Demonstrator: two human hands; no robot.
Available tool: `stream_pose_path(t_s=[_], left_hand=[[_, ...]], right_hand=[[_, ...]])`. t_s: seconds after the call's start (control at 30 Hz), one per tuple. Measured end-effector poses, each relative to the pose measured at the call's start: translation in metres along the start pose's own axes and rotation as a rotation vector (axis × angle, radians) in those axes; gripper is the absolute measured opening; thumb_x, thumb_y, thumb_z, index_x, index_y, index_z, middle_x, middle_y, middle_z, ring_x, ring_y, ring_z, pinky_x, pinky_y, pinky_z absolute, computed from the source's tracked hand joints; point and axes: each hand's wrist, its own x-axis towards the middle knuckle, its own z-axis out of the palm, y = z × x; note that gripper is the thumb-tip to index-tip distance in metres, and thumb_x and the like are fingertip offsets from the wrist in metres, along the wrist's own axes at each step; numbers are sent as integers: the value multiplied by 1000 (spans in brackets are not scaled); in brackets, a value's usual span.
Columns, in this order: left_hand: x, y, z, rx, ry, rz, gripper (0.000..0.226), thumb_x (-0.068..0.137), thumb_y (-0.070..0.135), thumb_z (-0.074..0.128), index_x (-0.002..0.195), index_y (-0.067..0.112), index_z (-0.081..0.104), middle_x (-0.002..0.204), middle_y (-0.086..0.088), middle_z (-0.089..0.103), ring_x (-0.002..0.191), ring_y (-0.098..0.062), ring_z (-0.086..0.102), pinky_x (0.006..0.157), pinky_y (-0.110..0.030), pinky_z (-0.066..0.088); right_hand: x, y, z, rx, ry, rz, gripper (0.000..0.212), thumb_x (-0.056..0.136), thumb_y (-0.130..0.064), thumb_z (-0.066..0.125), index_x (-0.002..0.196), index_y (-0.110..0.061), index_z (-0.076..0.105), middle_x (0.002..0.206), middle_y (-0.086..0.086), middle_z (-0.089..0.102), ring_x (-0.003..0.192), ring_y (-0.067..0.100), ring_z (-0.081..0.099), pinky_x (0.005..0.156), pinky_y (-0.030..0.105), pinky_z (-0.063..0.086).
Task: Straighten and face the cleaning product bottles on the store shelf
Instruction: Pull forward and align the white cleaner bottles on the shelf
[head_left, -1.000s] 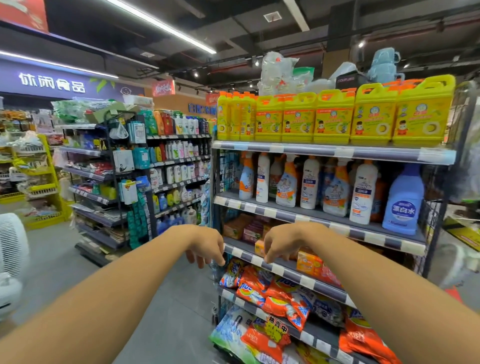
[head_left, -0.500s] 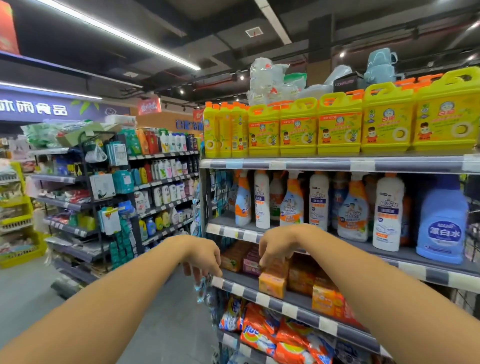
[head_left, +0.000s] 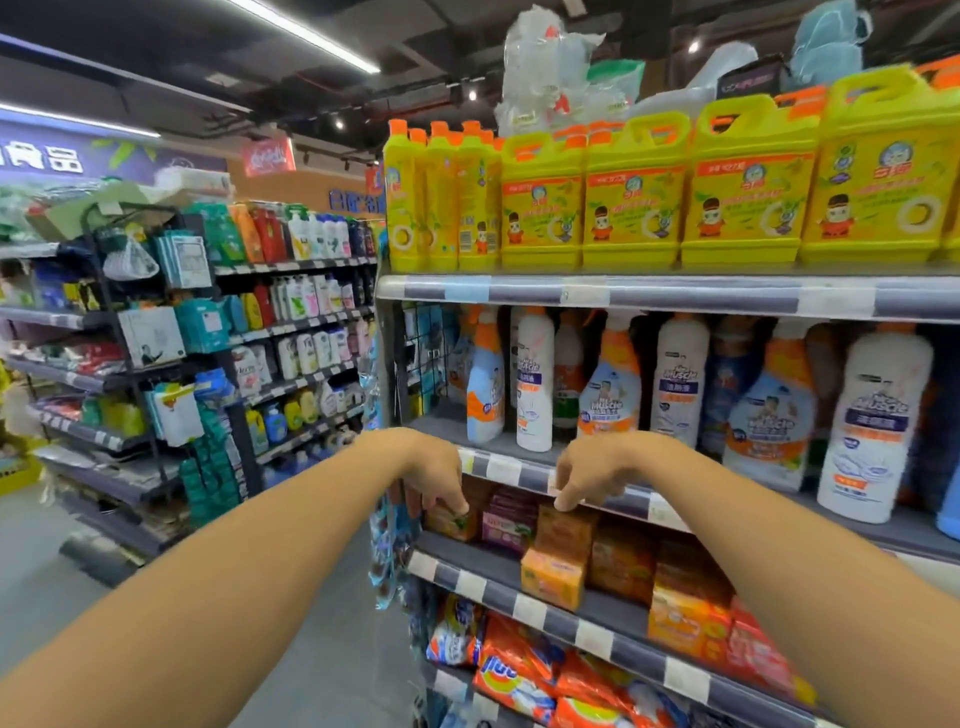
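Note:
A row of white and orange-and-blue spray cleaning bottles (head_left: 613, 384) stands on the second shelf (head_left: 524, 475), some turned at angles. Yellow detergent jugs (head_left: 634, 202) with orange caps line the top shelf (head_left: 644, 293). My left hand (head_left: 434, 475) hangs fingers down at the second shelf's left front edge, holding nothing. My right hand (head_left: 597, 473) hangs the same way further right, fingertips near an orange soap box (head_left: 558, 558) on the shelf below. Both hands sit just below the bottles.
Stacked soap boxes (head_left: 670, 577) fill the third shelf and detergent bags (head_left: 519, 670) the one under it. Hanging packets (head_left: 387, 540) dangle off the shelf's left end. Another shelving unit (head_left: 291, 332) of bottles stands across the grey aisle floor (head_left: 322, 665) to the left.
The view has come closer to the shelf and risen. Both hands have moved forward and up from the third shelf's level to the second shelf's front edge.

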Motion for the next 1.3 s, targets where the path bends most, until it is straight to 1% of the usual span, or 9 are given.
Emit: stream_pose_path(t_s=[0.1, 0.2, 0.37, 0.53, 0.67, 0.77, 0.9, 1.03, 1.3], left_hand=[[30, -4, -12, -24, 81, 71, 39, 90, 39, 62, 117, 11, 59, 98, -7, 65, 82, -23, 68, 64, -33, 54], [64, -11, -25, -93, 366, 122, 30, 84, 37, 69, 90, 13, 52, 90, -9, 57, 72, -21, 53, 61, -30, 42], [118, -23, -27, -720, 759, 197, 115, 55, 43, 90, 145, 17, 24, 144, -11, 42, 127, -33, 45, 98, -45, 45], [181, -24, -24, -934, 856, 235, 127, 48, 43, 93, 148, 21, 18, 147, -13, 40, 131, -33, 42, 99, -45, 43], [222, -24, -26, -960, 842, 264, 130, 48, 46, 93, 149, 22, 14, 145, -13, 42, 129, -33, 44, 97, -45, 45], [247, -24, -25, -1001, 806, 308, 118, 51, 43, 92, 143, 20, 23, 134, -11, 50, 121, -33, 50, 87, -43, 48], [267, -20, -24, -1034, 881, 372, 73, 57, 35, 91, 107, 21, 39, 95, -2, 57, 89, -26, 60, 66, -36, 50], [275, -15, -26, -1040, 956, 315, 60, 65, 25, 88, 102, 15, 42, 95, -8, 60, 84, -28, 60, 64, -40, 53], [287, -42, -35, -1129, 952, 367, 41, 56, 23, 89, 76, 22, 53, 72, 3, 61, 61, -8, 56, 48, -15, 41]], right_hand=[[22, 6, -7, -7, 58, 35, 50, 85, -42, 62, 119, -5, 59, 102, 11, 65, 92, 29, 65, 70, 33, 52], [50, 11, -10, 13, 273, 41, 64, 82, -43, 63, 128, 1, 51, 132, 19, 54, 115, 37, 54, 92, 43, 48], [92, 5, -8, 450, 748, 44, 85, 70, -47, 76, 138, -18, 35, 133, 2, 53, 101, 15, 53, 68, 18, 40], [144, -3, -6, 735, 1007, 189, 95, 71, -39, 79, 146, -16, 25, 140, 9, 48, 121, 27, 50, 83, 33, 41], [179, -4, -8, 755, 1108, 271, 89, 68, -39, 80, 139, -12, 33, 130, 12, 53, 112, 29, 55, 79, 34, 44], [201, -3, -6, 842, 1155, 297, 66, 64, -33, 81, 116, -17, 45, 112, 7, 63, 87, 19, 60, 64, 25, 46], [225, 4, 1, 894, 1196, 313, 53, 62, -28, 84, 101, -21, 48, 92, -3, 62, 71, 7, 56, 51, 13, 36], [239, 12, 5, 909, 1195, 284, 49, 63, -27, 85, 98, -22, 51, 88, -5, 60, 77, 11, 57, 57, 18, 40], [245, 21, 10, 871, 1208, 173, 52, 67, -24, 84, 105, -19, 49, 97, -5, 60, 87, 11, 58, 68, 20, 44]])
